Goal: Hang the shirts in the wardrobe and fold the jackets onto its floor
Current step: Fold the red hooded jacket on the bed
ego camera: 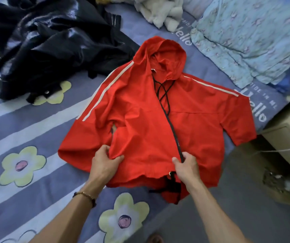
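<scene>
Red hooded jacket (151, 120) lies front-up and spread flat on the bed (26, 123), hood away from me, hem at the near edge and partly hanging off, so I can fold it before it goes to the wardrobe floor. My left hand (105, 163) pinches a bunch of fabric low on the jacket's left panel, thumb and fingers curled into it; probably pulling slack out so the front lies smooth. My right hand (184, 165) is curled round the black zipper line (172, 127) near the hem, thumb and forefinger pinching it, likely to line up the two fronts or tug the closure straight. Both sleeves lie out to the sides, not yet folded in. Black drawstrings (160, 90) cross loose under the hood.

Black shiny jacket (40, 41) is heaped at far left on the bed, waiting its turn. Pale blue patterned cloth (246, 37) sits far right, white fluffy item (158, 11) at top. Cardboard box (288, 130) stands beside the bed. Wardrobe not in view.
</scene>
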The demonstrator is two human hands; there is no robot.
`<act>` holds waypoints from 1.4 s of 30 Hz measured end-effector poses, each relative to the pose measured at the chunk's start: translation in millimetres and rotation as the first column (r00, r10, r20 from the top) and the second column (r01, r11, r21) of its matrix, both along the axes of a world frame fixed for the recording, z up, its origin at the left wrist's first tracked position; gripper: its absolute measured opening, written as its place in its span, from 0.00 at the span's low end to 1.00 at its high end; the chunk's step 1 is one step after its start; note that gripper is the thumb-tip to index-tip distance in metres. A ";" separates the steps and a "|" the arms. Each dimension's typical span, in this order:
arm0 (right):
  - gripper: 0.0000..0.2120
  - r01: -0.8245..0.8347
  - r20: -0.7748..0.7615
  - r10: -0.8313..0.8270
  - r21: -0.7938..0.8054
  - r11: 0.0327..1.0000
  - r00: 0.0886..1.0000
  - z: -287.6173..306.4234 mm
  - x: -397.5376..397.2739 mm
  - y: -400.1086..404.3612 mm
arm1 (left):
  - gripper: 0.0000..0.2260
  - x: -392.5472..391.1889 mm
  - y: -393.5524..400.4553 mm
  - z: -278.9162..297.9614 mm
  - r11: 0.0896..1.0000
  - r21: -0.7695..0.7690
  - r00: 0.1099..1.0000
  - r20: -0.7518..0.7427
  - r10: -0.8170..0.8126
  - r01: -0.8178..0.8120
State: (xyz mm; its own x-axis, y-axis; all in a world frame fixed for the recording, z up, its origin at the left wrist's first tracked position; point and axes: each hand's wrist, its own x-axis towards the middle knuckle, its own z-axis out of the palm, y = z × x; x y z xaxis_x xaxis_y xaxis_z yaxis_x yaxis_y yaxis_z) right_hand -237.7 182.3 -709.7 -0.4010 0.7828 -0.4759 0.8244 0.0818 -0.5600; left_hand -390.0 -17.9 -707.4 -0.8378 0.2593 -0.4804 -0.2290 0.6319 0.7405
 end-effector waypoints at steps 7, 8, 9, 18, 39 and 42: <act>0.28 -0.331 0.209 0.273 0.334 0.882 0.939 14.5 -44.1 -44.9 | 0.25 -26.5 -38.6 2.6 0.911 -0.412 0.912 -0.363 -0.192 0.028; 0.27 -0.375 0.157 0.341 0.348 0.859 0.927 14.8 -59.5 -49.7 | 0.27 -37.7 -37.4 -2.0 0.905 -0.426 0.875 -0.438 -0.204 -0.002; 0.25 -0.427 0.126 0.409 0.333 0.840 0.904 15.0 -77.4 -54.1 | 0.30 -51.2 -36.8 -6.0 0.899 -0.437 0.863 -0.464 -0.202 -0.025; 0.29 -0.626 0.131 0.614 0.090 0.774 0.778 -6.1 -239.4 -65.7 | 0.14 -185.1 -31.6 -37.5 0.900 -0.371 0.958 -0.078 -0.277 0.230; 0.07 -0.907 0.421 0.812 0.302 0.294 0.403 -33.7 -462.3 -13.1 | 0.18 -329.3 -28.7 -33.7 0.724 -0.636 0.914 -0.071 -0.399 0.266; 0.09 -0.800 0.173 0.825 0.414 0.435 0.538 -36.6 -459.7 -7.6 | 0.13 -339.0 -21.3 -27.9 0.766 -0.640 0.923 -0.254 -0.287 0.062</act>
